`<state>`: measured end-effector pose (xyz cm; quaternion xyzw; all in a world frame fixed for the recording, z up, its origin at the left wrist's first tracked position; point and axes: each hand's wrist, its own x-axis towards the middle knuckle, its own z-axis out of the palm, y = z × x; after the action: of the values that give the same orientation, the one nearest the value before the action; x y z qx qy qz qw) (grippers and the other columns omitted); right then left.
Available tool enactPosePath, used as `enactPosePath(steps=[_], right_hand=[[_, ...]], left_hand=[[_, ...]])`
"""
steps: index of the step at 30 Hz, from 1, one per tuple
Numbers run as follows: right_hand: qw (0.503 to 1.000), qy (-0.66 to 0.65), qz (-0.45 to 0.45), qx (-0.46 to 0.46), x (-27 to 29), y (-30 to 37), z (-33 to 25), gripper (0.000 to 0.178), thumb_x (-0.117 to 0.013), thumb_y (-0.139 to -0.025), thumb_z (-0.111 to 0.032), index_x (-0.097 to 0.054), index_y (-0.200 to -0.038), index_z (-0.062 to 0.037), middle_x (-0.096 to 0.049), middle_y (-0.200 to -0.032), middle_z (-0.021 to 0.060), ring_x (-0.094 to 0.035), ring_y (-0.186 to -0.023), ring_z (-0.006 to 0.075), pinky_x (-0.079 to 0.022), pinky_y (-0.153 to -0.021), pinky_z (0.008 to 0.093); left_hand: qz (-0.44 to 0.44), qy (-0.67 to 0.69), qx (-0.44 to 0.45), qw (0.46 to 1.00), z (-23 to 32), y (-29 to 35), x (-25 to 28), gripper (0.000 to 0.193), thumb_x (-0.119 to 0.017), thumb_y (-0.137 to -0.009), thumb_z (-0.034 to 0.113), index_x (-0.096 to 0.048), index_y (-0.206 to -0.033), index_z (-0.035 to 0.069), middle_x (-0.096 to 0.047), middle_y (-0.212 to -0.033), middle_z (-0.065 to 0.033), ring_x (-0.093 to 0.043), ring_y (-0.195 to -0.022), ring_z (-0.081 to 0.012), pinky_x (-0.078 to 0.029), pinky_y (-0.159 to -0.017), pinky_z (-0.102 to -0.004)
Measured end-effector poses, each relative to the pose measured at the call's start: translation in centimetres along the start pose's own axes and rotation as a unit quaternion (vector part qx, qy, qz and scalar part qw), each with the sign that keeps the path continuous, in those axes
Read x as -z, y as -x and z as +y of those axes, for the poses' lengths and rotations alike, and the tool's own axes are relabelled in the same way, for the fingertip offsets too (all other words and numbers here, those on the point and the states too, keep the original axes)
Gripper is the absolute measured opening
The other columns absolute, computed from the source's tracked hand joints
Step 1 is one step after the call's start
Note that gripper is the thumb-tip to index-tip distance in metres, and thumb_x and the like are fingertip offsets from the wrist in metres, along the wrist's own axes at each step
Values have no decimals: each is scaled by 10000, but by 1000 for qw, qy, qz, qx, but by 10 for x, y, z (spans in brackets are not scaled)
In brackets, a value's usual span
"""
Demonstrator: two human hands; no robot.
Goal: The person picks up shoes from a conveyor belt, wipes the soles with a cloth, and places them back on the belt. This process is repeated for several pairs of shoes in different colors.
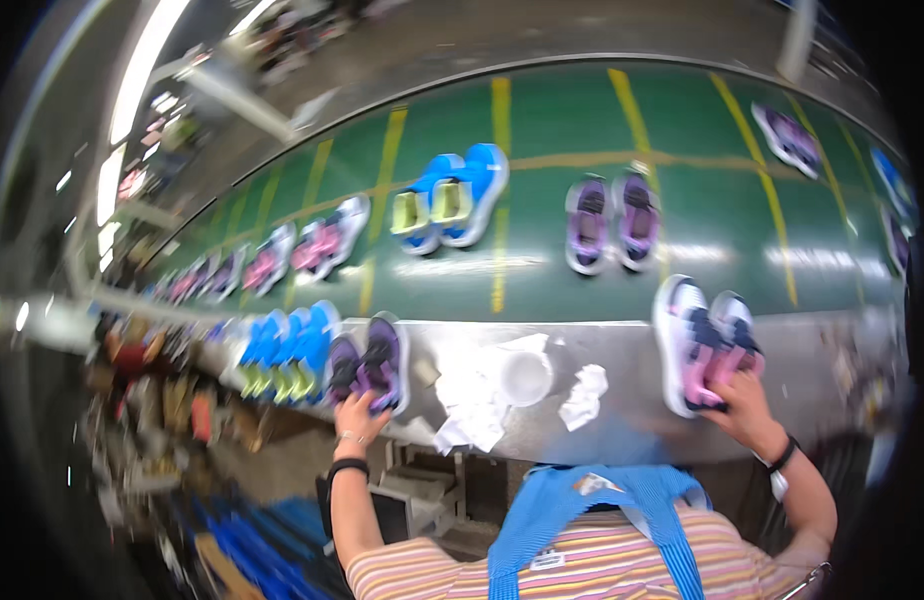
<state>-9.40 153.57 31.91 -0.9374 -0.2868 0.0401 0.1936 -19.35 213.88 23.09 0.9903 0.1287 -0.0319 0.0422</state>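
My left hand (358, 418) is closed on the heel end of a pair of dark purple sneakers (384, 362) at the metal ledge. Off to the right, my right hand (746, 408) grips the heels of a pair of white, navy and pink sneakers (687, 340), whose toes point toward the belt. Just left of the purple pair stand several blue sneakers (310, 345) with yellow-green heels. Between my hands, a white round bowl or roll (526, 377) sits beside crumpled white paper (469, 405). My fingertips are partly hidden behind the shoes.
Beyond the metal ledge (622, 400) runs a green conveyor belt (542, 285) with yellow lines. It carries blue sneakers (477, 195), purple sneakers (637, 220) and pink-and-grey sneakers (332, 238). A small wad of white paper (584, 397) lies on the ledge. A grey stand (422, 480) is below it.
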Motion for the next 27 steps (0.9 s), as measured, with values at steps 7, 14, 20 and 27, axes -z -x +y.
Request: enactPosePath(steps=[7,14,20,27], right_hand=[[994,73,-70,-34,-90,10,-58,333,-690,-604,-193,-560,-908,-150,-511,-792,99,-501,-798,274,-363,-716,413],[867,-165,222,-414,-80,26,-55,656,-732,-604,-179,-441,-1173,-32,-490,-926,161,-498,-852,279,-400,-771,379],[806,-324,141,-475,-153,39,-20,642,-550,-645,-46,-350,-1253,12,-474,-1077,259,-484,-1022,382,-395,-884,370],[845,-437,167,-260,-72,47,-28,755,-585,-740,-32,-163,-1364,-71,-479,-1196,185,-490,-1098,242,-371,-923,313]], left_hand=[[-98,-24,87,991,-38,-6,-19,569,-743,-541,241,-539,-1067,170,-506,-1025,-165,-478,-977,-349,-406,-821,-425],[-258,455,-172,835,198,26,63,607,-665,-682,71,-406,-1225,-5,-480,-1174,-153,-484,-1074,-249,-397,-903,-343],[-184,359,-157,902,347,11,-57,610,-595,-703,44,-355,-1261,-12,-450,-1075,-189,-492,-972,-303,-417,-836,-328],[-141,502,-165,837,355,23,-30,573,-511,-686,-52,-403,-1243,22,-433,-1066,-167,-469,-997,-290,-385,-875,-315]])
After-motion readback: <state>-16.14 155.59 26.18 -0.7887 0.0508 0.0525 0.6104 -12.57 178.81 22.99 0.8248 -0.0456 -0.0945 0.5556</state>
